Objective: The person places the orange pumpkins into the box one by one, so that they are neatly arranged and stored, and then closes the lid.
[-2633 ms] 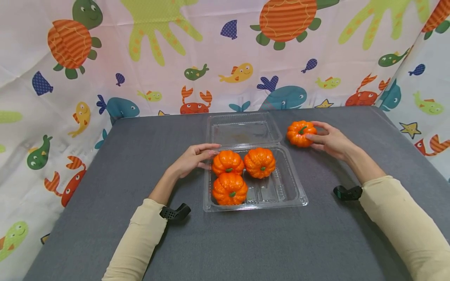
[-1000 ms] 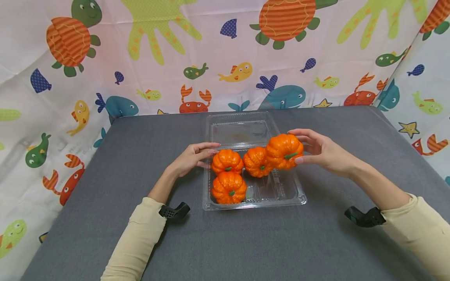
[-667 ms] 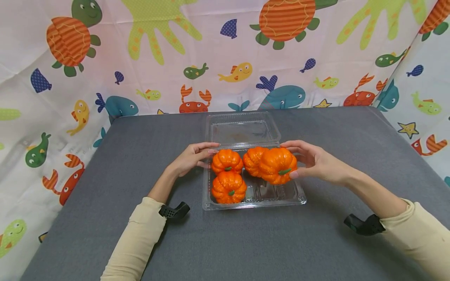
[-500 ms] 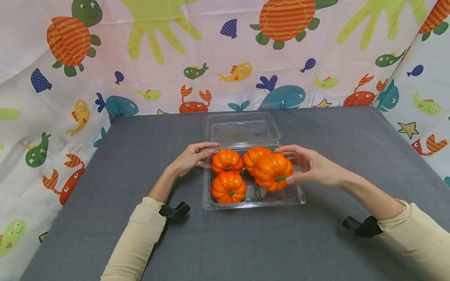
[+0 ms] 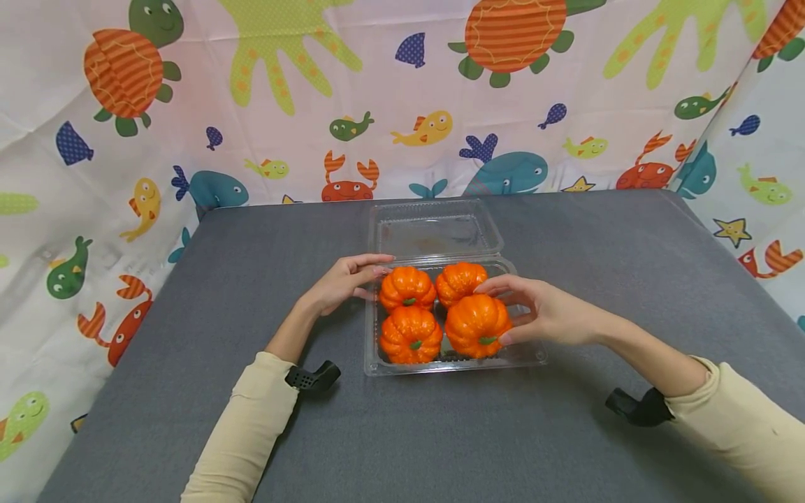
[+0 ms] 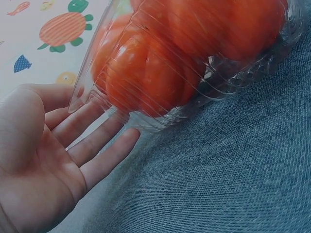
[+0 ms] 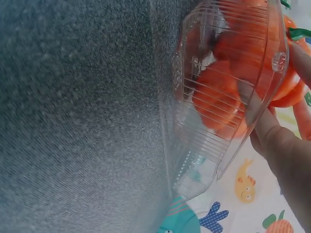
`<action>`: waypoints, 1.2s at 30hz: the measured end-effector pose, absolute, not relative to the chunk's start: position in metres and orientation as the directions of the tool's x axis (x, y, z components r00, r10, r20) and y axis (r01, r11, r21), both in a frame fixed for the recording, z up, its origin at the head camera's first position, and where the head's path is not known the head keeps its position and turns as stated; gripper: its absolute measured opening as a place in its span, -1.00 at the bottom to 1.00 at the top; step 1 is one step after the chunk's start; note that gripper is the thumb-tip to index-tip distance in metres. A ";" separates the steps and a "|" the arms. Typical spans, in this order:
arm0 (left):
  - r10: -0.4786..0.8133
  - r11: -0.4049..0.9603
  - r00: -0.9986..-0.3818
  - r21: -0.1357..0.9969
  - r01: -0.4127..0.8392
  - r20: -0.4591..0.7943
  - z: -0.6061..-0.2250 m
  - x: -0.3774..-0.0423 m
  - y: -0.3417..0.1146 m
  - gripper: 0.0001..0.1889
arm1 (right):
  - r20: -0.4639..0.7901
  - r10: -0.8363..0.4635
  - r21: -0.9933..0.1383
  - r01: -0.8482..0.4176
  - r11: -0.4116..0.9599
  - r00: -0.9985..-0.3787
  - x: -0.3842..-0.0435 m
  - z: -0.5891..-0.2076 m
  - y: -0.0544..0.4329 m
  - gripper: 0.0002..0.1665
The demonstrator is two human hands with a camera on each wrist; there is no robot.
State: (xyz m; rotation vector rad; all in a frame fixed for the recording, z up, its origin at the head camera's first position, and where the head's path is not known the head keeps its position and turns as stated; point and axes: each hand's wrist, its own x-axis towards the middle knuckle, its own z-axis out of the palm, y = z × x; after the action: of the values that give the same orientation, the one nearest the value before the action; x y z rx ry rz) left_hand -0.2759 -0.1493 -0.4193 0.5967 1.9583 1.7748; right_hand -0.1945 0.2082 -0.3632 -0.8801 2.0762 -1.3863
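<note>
My right hand holds an orange toy pumpkin with a green stem between thumb and fingers. This pumpkin sits in the front right part of a clear plastic clamshell container, level with or slightly above its floor; I cannot tell which. Three more pumpkins lie inside: a back left one, a front left one and a back right one, partly hidden by the held one. At the container's left rim rests my left hand. Its fingers lie nearly straight against the outer wall in the left wrist view.
The container's lid lies folded back behind it. A grey cloth covers the table. Behind and at the sides hangs a curtain printed with sea animals. Black wrist devices sit under both forearms.
My right hand picked up the pumpkin from the table right of the lid. It carried it left and toward me, over the container and down into its front right part. The left hand stays put.
</note>
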 end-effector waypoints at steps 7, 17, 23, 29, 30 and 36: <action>0.573 0.088 -0.819 0.996 0.019 -0.035 -0.419 -0.275 -0.148 -0.57 | -0.058 -0.761 -0.883 -0.323 0.341 -0.646 -0.196 -0.362 0.203 -0.26; 0.569 0.096 -0.822 0.995 0.021 -0.037 -0.421 -0.275 -0.150 -0.59 | -0.004 -0.768 -0.800 -0.459 0.386 -0.640 -0.196 -0.362 0.196 -0.36; 0.572 0.099 -0.820 0.995 0.029 -0.033 -0.420 -0.275 -0.149 -0.58 | -0.014 -0.753 -0.786 -0.459 0.415 -0.657 -0.195 -0.360 0.195 -0.36; 0.569 0.101 -0.821 0.995 0.020 -0.041 -0.419 -0.275 -0.148 -0.59 | -0.024 -0.747 -0.788 -0.447 0.423 -0.664 -0.198 -0.354 0.201 -0.32; 0.568 0.100 -0.822 0.995 0.017 -0.043 -0.418 -0.275 -0.148 -0.59 | -0.025 -0.746 -0.796 -0.438 0.418 -0.666 -0.199 -0.353 0.203 -0.31; 0.552 0.084 -0.832 0.996 -0.005 -0.051 -0.414 -0.274 -0.149 -0.54 | -0.042 -0.656 -0.844 -0.325 0.426 -0.754 -0.210 -0.349 0.214 -0.39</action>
State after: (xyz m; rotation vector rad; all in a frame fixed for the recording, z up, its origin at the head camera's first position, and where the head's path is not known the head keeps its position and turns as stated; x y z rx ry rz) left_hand -0.2740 -0.1491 -0.4139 0.5390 1.9522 1.7982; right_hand -0.2103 0.2136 -0.3486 -0.8381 2.3201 -1.2541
